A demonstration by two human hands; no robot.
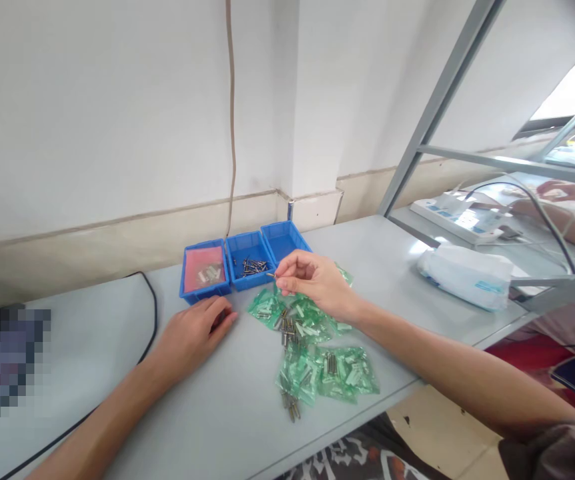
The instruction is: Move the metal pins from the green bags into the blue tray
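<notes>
Small metal pin (270, 275) pinched in my right hand (320, 283), free end toward nine o'clock.
Nearest me, green bags (348, 377) lie on the table (247, 420); at their ten o'clock my left hand (192, 337) rests palm down, fingers slack, nothing visibly held. Beyond, the pin looks light, stiff, probably slippery, best gripped mid-shaft; its long axis runs roughly nine to three. Past it, at ten o'clock, stands the middle blue bin (250, 282).

Tbl. (227, 407): lt. gry. Bins (247, 247) (3), back edge: blue. Bags (343, 381): transl. grn. Garment (340, 461): dk., shows wht./orange print.
</notes>
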